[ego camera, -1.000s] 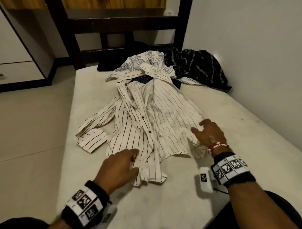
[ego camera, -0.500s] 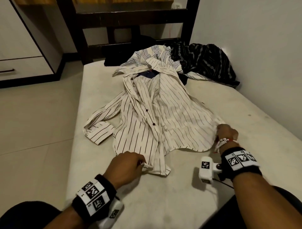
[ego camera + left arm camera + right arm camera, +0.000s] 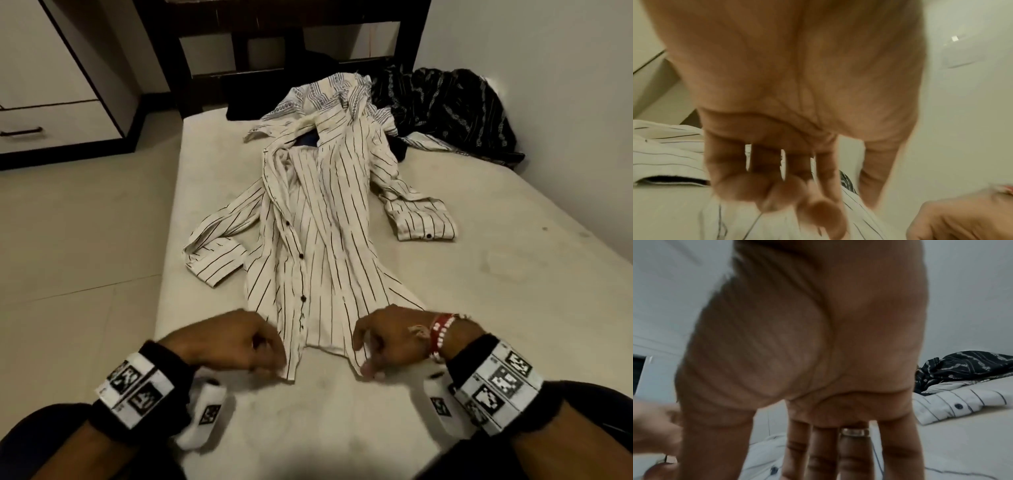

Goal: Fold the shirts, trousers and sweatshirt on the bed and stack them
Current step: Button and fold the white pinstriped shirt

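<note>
Pinching the hem evenly at both corners is what this step seems to call for: each hand should draw back with equal tension so the front panels lie flat and the button placket runs straight before any fold is made.

The left hand (image 3: 236, 341) has its fingers curled, and its fingertips (image 3: 279, 365) nip the near left corner of the striped shirt (image 3: 322, 240). The right hand (image 3: 394, 337) is curled likewise, thumb and fingertips (image 3: 371, 371) holding the near right corner of the hem. In the wrist views both hands are blurred, so the grip is judged from the head view.

Just beyond the fingers the shirt stretches away along the bed (image 3: 479, 308), opened down the front. One sleeve (image 3: 215, 253) lies bunched beyond the left hand, near the mattress edge; the other cuff (image 3: 424, 222) lies beyond the right hand.

Farthest from the fingers, past the collar, a patterned pale shirt (image 3: 315, 99) and a dark patterned garment (image 3: 445, 113) lie crumpled and unfolded; nothing is stacked yet.
</note>
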